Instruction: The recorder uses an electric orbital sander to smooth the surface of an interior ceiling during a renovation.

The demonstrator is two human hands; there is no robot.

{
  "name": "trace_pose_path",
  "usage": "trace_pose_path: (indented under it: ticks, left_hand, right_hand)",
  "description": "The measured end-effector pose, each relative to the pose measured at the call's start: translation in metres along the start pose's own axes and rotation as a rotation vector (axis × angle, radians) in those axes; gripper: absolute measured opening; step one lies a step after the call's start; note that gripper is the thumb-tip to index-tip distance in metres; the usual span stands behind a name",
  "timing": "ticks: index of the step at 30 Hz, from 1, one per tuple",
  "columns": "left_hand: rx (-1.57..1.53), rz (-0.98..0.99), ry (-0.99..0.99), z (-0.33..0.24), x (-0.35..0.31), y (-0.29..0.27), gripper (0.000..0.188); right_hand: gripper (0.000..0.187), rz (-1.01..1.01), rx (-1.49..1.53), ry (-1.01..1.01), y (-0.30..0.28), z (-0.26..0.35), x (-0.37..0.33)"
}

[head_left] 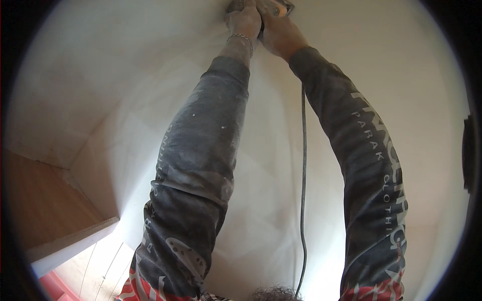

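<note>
Both my arms stretch up to the top of the head view, in dusty dark sleeves. My left hand, with a chain bracelet at the wrist, is closed around the dark end of an electric sander. Against its orange side my right hand is closed too. A flat dark plate edge shows at the tool's right, by the pale plastered surface. The top of the sander is cut off by the frame, and the hands hide much of its body. A dark power cord hangs down between my arms.
At the lower left, a brown wooden panel with a pale edge juts out beside the pale wall. Below it are light boards and something red. A dark object stands at the right rim.
</note>
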State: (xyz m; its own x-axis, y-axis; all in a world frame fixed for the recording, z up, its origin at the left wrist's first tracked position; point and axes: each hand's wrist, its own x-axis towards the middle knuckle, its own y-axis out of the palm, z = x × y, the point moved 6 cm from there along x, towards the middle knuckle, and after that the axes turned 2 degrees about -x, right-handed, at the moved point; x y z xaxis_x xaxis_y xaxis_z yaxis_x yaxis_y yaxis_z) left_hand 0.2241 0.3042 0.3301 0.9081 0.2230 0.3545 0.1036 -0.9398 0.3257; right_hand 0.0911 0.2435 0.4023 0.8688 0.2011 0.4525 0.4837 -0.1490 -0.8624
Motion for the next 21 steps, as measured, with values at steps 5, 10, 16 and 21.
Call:
trace_pose_path:
  ticks: [5, 10, 16, 21]
  left_hand:
    - [0.184, 0.017, 0.092, 0.002, 0.02, 0.004, 0.056]
    - [0.207, 0.016, 0.089, -0.002, 0.021, 0.013, 0.056]
    - [0.034, -0.02, 0.156, -0.046, 0.001, 0.007, 0.057]
    - [-0.195, 0.013, -0.144, -0.043, -0.002, 0.023, 0.068]
  right_hand:
    - [0.037, 0.013, 0.047, 0.014, -0.015, 0.016, 0.006]
    - [0.032, 0.082, 0.057, 0.076, -0.03, 0.015, 0.008]
    - [0.031, 0.057, 0.057, 0.058, -0.046, 0.01, 0.009]
    - [0.03, 0.106, 0.008, 0.087, -0.055, 0.002, 0.014]
